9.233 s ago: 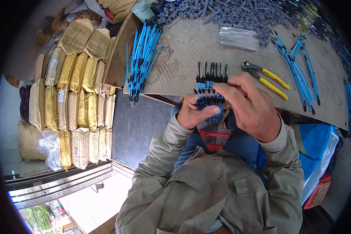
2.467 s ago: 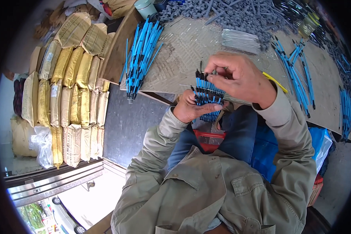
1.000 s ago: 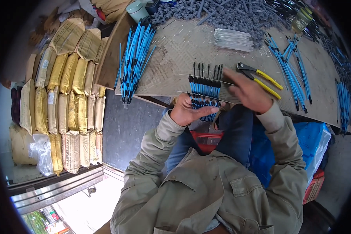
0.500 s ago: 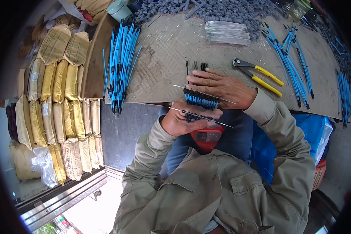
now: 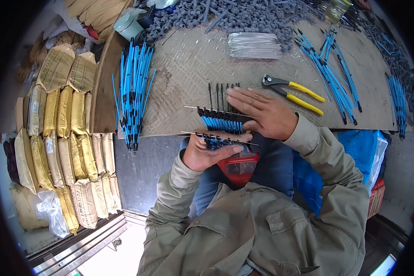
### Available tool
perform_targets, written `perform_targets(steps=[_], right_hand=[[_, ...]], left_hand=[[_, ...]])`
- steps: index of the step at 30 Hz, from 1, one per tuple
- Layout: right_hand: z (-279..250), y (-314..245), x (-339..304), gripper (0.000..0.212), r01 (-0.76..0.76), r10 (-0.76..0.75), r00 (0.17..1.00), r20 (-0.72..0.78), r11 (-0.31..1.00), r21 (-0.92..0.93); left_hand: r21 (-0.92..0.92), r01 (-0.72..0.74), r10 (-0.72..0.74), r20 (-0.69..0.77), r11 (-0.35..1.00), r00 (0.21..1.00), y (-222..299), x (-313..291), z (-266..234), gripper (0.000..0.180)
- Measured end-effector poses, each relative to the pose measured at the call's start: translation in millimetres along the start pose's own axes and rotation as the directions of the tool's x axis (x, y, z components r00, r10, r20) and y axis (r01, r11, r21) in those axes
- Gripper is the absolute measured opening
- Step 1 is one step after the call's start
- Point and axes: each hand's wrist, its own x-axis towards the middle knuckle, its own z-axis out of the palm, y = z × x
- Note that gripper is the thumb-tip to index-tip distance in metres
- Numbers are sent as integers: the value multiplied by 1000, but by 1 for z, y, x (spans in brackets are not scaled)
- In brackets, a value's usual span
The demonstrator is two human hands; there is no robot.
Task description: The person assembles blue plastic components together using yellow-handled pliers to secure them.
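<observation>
My left hand point(image 5: 207, 154) is closed round a row of thin blue rods point(image 5: 221, 123) with black fittings, held level over the table's near edge. Two thin metal wires cross the row, the upper wire point(image 5: 191, 107) along the black fittings and the lower wire point(image 5: 187, 133) beside my left fingers. Several narrow black tips point(image 5: 210, 94) stick out beyond the row on its far side. My right hand point(image 5: 267, 112) lies at the row's right end, fingers stretched out over the rightmost tips and thumb near the fittings. What its fingertips touch is partly hidden.
Yellow-handled pincers point(image 5: 299, 92) lie to the right, near a stack of straight wires point(image 5: 255, 46). Blue rod bundles stand at left point(image 5: 134, 92) and lie at right point(image 5: 329, 76). Grey plastic fittings point(image 5: 188, 20) are heaped at the back. Filled sacks point(image 5: 50, 115) are piled left.
The view has shifted, moving the table left and down in the picture. My right hand has slid rightward along the row, uncovering more black tips. My left hand keeps its hold.
</observation>
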Motion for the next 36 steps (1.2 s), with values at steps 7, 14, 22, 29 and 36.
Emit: perform_targets(steps=[7,14,22,29,36], right_hand=[[11,5,18,65,124,-143,974,177,986,112],[15,3,20,55,131,-159,968,192,980,150],[18,1,22,54,105,-141,965,219,980,166],[24,9,19,51,148,-178,968,178,974,170],[32,15,20,46,212,-221,965,142,975,71]], left_hand=[[62,-80,73,105,995,992,-5,-1,-9,24],[-191,-44,93,260,981,961,-27,-17,-9,42],[-593,152,-85,140,791,987,-55,-35,5,56],[-912,368,-132,348,184,928,-76,-37,-6,50],[306,-189,114,245,933,963,-28,-36,-13,53]])
